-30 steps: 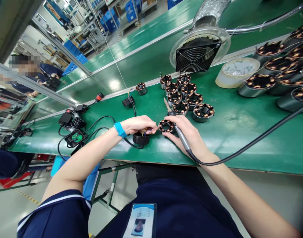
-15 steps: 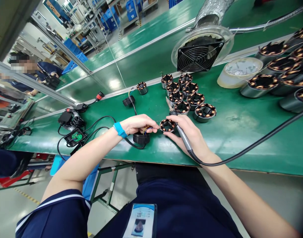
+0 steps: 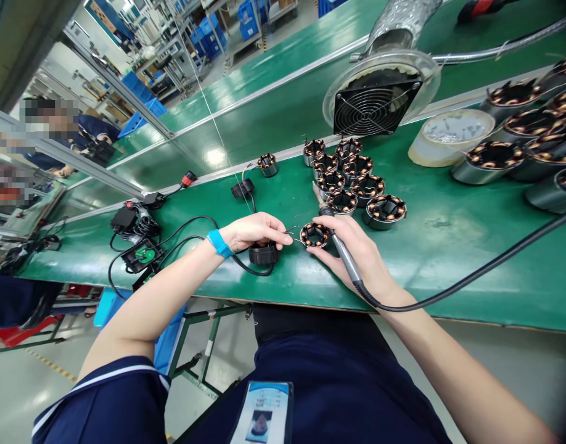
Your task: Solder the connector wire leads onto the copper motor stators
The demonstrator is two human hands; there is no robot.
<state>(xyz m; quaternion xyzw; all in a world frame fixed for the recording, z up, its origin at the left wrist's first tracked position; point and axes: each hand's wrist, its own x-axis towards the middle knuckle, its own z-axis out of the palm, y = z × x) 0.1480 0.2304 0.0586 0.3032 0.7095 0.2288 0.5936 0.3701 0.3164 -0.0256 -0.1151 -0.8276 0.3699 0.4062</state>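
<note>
Left hand [image 3: 253, 229] drew back; fingers [image 3: 283, 239] pinch wire [image 3: 291, 230].

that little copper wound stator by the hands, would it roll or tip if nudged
The stator sits flat on its end on the bench, squat and wide, so it would probably slide rather than tip or roll. Metal core and copper windings suggest it is heavy for its size. Its thin lead wires look easily bent.

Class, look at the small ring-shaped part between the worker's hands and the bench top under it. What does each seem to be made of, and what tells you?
Ring-shaped part: probably copper wire coils on a dark core, inside a silvery metal shell; the coils glint orange-brown. Bench top: likely a green rubber or vinyl mat, smooth, with a soft sheen.
</note>
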